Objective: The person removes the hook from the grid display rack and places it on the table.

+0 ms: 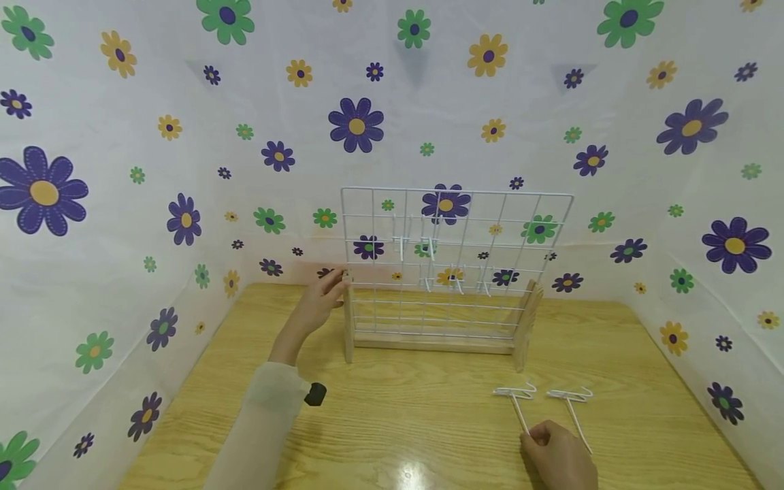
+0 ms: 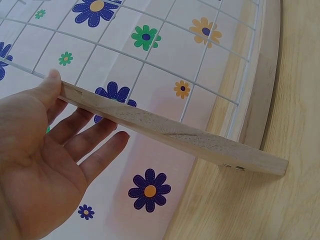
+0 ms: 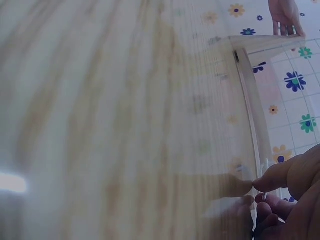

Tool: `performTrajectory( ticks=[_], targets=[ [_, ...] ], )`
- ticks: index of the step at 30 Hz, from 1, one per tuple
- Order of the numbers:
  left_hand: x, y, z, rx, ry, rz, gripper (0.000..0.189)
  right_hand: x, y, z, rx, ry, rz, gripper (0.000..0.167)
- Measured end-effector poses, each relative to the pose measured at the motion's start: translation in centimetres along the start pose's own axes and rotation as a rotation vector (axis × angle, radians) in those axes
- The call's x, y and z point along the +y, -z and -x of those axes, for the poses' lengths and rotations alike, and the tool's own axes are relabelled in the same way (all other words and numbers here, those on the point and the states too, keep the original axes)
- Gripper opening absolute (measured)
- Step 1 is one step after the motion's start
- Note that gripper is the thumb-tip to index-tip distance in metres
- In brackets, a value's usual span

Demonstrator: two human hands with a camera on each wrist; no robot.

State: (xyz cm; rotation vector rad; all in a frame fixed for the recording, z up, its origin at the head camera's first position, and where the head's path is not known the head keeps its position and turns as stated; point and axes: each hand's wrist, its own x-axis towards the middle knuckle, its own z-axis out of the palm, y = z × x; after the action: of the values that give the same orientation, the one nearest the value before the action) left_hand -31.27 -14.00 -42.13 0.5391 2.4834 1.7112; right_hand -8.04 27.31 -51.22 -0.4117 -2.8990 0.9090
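Note:
A white wire grid panel (image 1: 456, 196) stands upright in a wooden stand (image 1: 435, 344) on the table. At the stand's left post (image 2: 165, 131), my left hand (image 1: 318, 301) holds the top end, thumb on one side and fingers on the other. My right hand (image 1: 562, 457) is at the front right of the table, thumb and fingertip pinching the long rod end of a white metal display hook (image 1: 519, 412). Just right of it lies a second such hook (image 1: 576, 416). Several white hooks (image 1: 431, 249) hang on the grid's middle rows.
The wood-grain table (image 1: 392, 415) is enclosed by a white flower-print cloth (image 1: 202, 136) at the back and both sides. The right post (image 1: 528, 325) of the stand rises behind the loose hooks. A black wrist device (image 1: 315, 394) sits at the left sleeve.

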Motion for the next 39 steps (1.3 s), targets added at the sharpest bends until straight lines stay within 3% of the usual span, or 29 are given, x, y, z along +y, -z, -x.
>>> performTrajectory(
  ticks=[23, 31, 39],
  targets=[
    [0.0, -0.1, 0.1, -0.003, -0.01, 0.005, 0.058, -0.3, 0.6, 0.0, -0.008, -0.018, -0.032, 0.022],
    [0.0, 0.0, 0.0, -0.008, 0.012, 0.015, 0.058, -1.8, 2.1, -0.5, 0.007, 0.001, -0.099, 0.03],
    [-0.1, 0.2, -0.1, -0.016, 0.02, 0.011, 0.059, -4.5, 4.2, -1.5, 0.093, 0.103, -0.135, 0.032]
  ],
)
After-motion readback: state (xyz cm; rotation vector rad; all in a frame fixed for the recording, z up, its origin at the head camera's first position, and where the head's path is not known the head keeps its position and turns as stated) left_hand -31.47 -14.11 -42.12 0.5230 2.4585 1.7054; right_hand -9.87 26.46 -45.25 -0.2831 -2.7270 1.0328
